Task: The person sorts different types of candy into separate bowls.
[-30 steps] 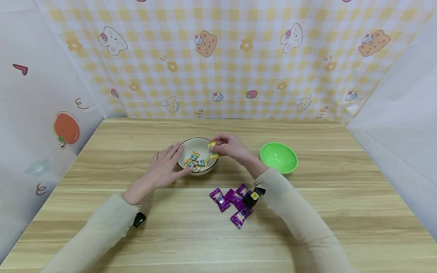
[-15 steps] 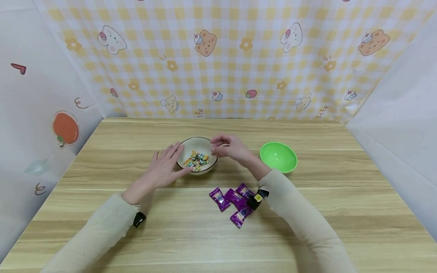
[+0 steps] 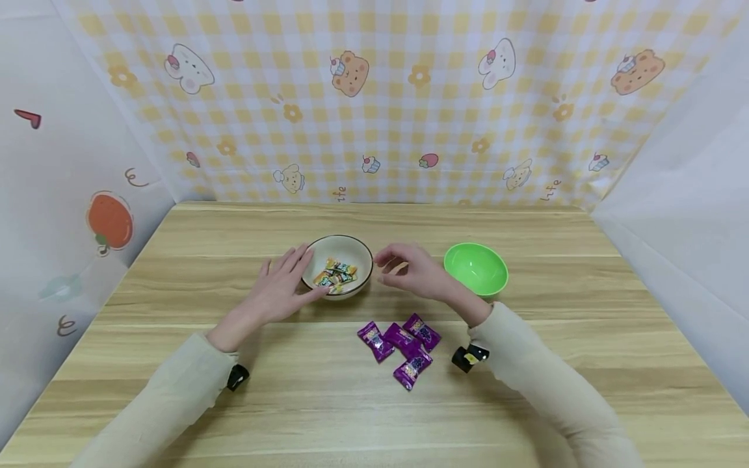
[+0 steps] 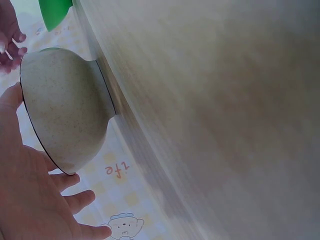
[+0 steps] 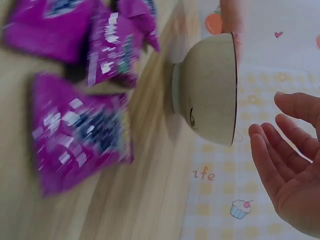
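Note:
A cream bowl with a dark rim (image 3: 342, 244) stands on the wooden table, with several yellow-wrapped candies (image 3: 337, 274) lying inside it. My left hand (image 3: 276, 290) touches the bowl's left side, fingers spread along the rim and thumb at the near edge. In the left wrist view, the thumb and fingertips of this hand (image 4: 35, 192) meet the speckled bowl (image 4: 67, 107). My right hand (image 3: 412, 270), its fingers loosely bent and holding nothing, hovers just right of the bowl. The right wrist view has the same hand (image 5: 295, 160) apart from the bowl's rim (image 5: 235, 90).
Several purple candy packets (image 3: 412, 367) lie on the table in front of the bowl, left of the right wrist. A green bowl (image 3: 476, 270) stands to the right, behind the right forearm. A checked cloth (image 3: 386, 117) hangs behind the table's far edge.
The right hand let a yellow candy drop into the cream bowl, then drew back to the right, away from the rim. The left hand has stayed at the bowl.

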### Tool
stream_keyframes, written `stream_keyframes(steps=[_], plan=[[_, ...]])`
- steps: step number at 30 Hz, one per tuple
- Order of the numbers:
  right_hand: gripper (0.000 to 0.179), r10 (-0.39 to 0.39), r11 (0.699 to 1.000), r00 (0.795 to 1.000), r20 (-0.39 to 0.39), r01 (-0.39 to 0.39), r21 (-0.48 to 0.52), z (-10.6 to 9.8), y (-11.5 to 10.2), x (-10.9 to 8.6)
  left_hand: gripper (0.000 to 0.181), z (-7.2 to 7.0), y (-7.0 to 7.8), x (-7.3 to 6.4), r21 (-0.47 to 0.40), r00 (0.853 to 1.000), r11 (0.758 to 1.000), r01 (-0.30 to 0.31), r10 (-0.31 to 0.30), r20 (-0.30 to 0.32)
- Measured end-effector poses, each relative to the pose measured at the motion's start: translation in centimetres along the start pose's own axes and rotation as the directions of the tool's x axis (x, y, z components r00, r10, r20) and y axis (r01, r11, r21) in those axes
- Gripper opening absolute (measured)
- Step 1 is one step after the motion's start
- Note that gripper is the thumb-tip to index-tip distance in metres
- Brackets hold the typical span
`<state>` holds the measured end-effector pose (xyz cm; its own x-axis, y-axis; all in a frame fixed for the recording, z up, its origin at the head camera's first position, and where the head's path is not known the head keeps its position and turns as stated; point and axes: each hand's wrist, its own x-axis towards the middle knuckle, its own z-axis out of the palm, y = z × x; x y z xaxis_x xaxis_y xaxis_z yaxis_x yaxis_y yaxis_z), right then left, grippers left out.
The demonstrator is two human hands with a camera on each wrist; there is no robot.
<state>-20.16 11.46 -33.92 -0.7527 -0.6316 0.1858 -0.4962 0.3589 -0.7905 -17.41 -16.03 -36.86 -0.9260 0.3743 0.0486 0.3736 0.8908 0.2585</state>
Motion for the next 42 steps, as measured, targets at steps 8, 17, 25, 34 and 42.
stream_keyframes(steps=[8, 17, 25, 34, 42], plan=[[0.027, -0.239, 0.925, 0.97, -0.054, 0.21, -0.318, -1.8, 1.0, -3.3, 0.084, 0.0, 0.0, -0.1, -0.003, 1.0, 1.0, -0.004, 0.004, 0.009], [0.03, -0.391, 0.828, 0.916, -0.088, 0.309, -0.468, -4.7, 2.5, -6.4, 0.084, 0.1, 0.0, -0.1, -0.008, 1.0, 1.0, -0.002, 0.002, 0.005], [0.048, -0.3, 0.809, 0.947, -0.119, 0.186, -0.558, -7.5, 3.9, -9.2, 0.084, 0.1, 0.0, -0.1, -0.006, 1.0, 1.0, 0.007, -0.007, 0.009], [0.079, -0.058, 0.809, 0.987, -0.147, -0.039, -0.587, -9.4, 6.0, -10.6, 0.085, 0.0, -0.1, -0.1, -0.012, 1.0, 1.0, 0.008, -0.007, 0.022], [0.09, 0.096, 0.8, 0.986, -0.134, -0.157, -0.579, -10.0, 7.1, -11.0, 0.088, 0.0, -0.1, 0.0, -0.005, 1.0, 1.0, 0.001, -0.001, 0.015]])
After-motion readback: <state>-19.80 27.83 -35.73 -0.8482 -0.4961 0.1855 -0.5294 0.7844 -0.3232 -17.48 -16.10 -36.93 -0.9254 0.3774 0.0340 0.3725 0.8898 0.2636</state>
